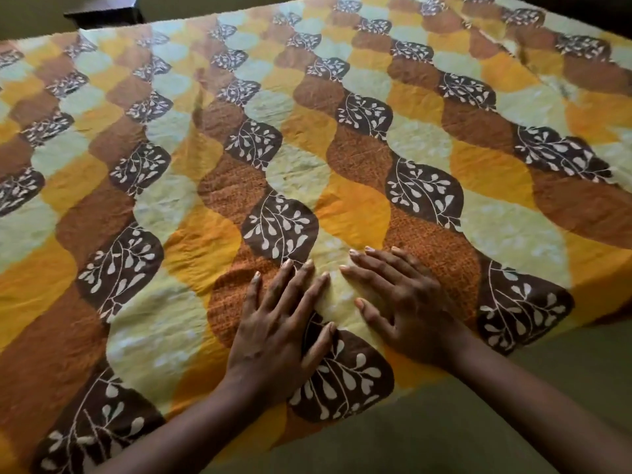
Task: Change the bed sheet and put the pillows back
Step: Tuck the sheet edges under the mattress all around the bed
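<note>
Bed sheet (307,138) in wavy bands of yellow, orange, rust brown and pale cream, dark brown patches with cream leafy sprigs, olive-green floor (478,422)

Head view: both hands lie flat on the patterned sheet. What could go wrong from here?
1. The left hand and right hand pressing the yellow, orange and brown leaf-print bed sheet may push fabric into fresh wrinkles.
2. The crease ridge at the far right could stay unsmoothed.
</note>
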The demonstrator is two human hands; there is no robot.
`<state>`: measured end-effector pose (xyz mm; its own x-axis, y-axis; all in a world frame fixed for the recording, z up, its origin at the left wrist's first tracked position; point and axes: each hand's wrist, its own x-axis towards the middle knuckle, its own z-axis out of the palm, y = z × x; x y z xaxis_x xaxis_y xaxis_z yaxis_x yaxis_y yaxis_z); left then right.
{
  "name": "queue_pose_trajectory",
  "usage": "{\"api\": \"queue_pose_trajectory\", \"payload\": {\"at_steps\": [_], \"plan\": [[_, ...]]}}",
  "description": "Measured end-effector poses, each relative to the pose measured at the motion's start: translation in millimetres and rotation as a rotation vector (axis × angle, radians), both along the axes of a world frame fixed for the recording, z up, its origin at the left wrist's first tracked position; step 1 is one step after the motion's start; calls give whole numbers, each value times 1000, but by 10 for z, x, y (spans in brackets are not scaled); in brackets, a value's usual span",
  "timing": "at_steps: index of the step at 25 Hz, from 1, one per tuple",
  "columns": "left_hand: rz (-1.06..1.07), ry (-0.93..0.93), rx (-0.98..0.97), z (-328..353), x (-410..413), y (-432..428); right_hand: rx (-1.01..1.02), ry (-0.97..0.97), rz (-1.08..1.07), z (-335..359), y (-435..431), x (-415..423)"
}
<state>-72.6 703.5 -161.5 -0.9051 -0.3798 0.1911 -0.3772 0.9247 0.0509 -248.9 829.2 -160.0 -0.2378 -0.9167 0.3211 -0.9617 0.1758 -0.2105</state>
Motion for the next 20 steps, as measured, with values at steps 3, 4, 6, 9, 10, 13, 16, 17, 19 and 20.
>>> {"api": "queue_pose_trajectory", "payload": {"at_steps": [3, 4, 6, 9, 10, 13, 16, 17, 19, 20], "plan": [[0, -4, -18, -33, 4, -26, -63, 22, 14, -39, -43, 7], [1, -1, -21, -48, -16, -27, -91, 24, 17, -61, -58, -13], [4, -25, -33, -102, -68, -21, -137, 20, 31, -131, -64, -54], [16, -95, -37, -168, -61, -24, -131, 20, 34, -205, -80, -36], [20, -127, -30, -161, -53, -33, -100, 9, 26, -209, -83, -22], [38, -225, 21, -39, -40, -15, 33, 0, 11, -146, -77, 9], [68, -366, 99, 68, -78, 37, 192, -58, 37, -92, -80, -18], [85, -409, 149, 85, -80, 43, 231, -85, 50, -83, -104, -42], [106, -494, 214, 192, -73, 39, 326, -185, 71, 43, -121, -44], [115, -531, 228, 275, -91, 30, 372, -225, 82, 130, -136, -56]]}}
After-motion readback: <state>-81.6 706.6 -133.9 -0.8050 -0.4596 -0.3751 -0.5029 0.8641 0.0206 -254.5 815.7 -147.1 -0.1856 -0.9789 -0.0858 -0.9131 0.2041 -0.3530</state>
